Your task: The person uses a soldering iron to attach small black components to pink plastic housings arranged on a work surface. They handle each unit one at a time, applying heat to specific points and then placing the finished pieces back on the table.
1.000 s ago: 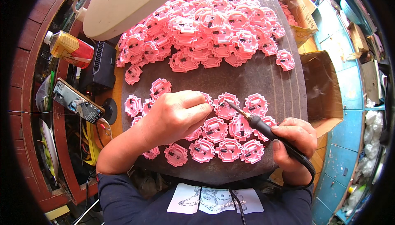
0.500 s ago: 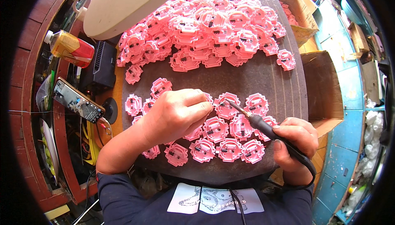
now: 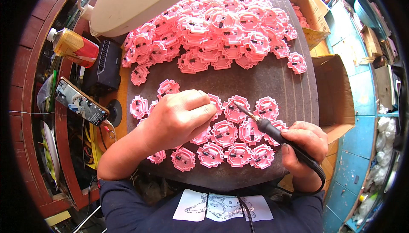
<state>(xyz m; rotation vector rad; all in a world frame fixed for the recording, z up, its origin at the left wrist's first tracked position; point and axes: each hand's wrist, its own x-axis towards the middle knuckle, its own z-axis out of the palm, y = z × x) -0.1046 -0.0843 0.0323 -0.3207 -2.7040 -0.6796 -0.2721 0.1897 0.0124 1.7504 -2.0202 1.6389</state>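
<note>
My right hand (image 3: 304,145) grips a soldering iron (image 3: 272,131) by its black handle, a thick cord trailing from its rear end. The iron's tip meets or hovers just over a pink plastic housing (image 3: 235,110) in the top row of the near group; contact is hard to tell. Left of that housing, my left hand (image 3: 183,114) is closed in a pinch, and what its fingertips hold is too small to make out. It covers part of several pink housings. Others, such as one pink housing (image 3: 223,133), lie in rows with small dark and metallic parts inside.
A large heap of pink housings (image 3: 213,28) covers the dark table's far half, under a white lamp head (image 3: 140,7). At left stand a bottle (image 3: 74,47), a black box (image 3: 102,69) and a propped phone (image 3: 81,105). Cardboard boxes (image 3: 334,92) flank the right edge.
My left hand has drawn slightly left, away from the iron's tip, uncovering more of the neighbouring housing. The right hand and soldering iron stay nearly in place.
</note>
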